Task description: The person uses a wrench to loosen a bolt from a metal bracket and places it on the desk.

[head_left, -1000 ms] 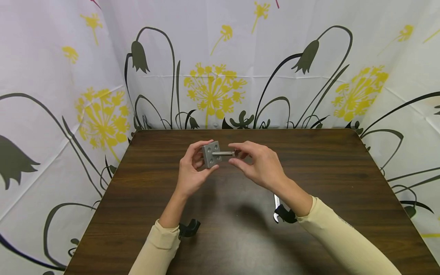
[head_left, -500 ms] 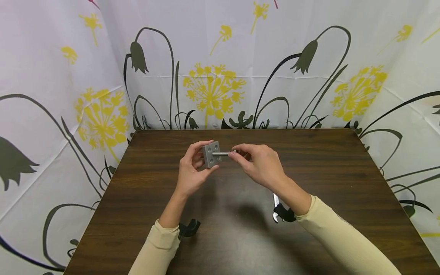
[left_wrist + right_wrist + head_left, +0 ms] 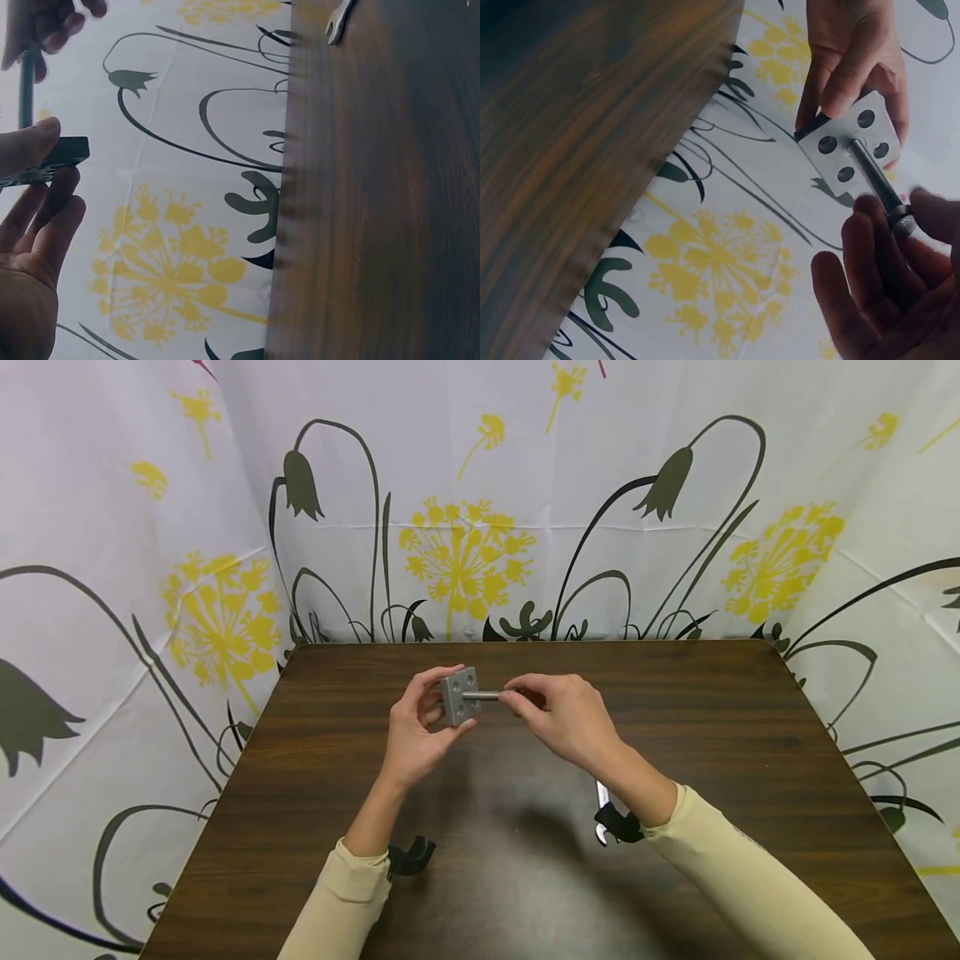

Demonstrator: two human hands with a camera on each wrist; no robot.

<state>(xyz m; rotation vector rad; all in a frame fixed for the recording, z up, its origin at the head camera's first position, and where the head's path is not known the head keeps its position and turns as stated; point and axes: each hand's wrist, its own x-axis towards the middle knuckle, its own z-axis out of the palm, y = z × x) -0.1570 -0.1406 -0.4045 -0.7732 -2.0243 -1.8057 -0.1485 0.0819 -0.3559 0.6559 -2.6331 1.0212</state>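
My left hand (image 3: 416,735) grips a square grey metal plate (image 3: 454,697) by its edges, held up above the table. Several round holes show in the plate's face in the right wrist view, and a threaded bolt (image 3: 873,174) stands out from its middle. At the bolt's free end sits a wider piece (image 3: 900,216); whether this is a nut or the bolt's head I cannot tell. The thumb and fingers of my right hand (image 3: 573,718) pinch that end, hiding it in the head view. The left wrist view shows the plate edge-on between thumb and fingers.
On the dark wooden table (image 3: 337,777) lies a wrench (image 3: 602,795), partly hidden by the right wrist's black camera mount (image 3: 621,823). Another black mount (image 3: 412,857) is on the left wrist. A flower-printed curtain (image 3: 480,485) hangs behind the table.
The fingers and thumb of my right hand, spread around the bolt's end a second ago, have come together on it. My left hand and the plate have stayed almost still.
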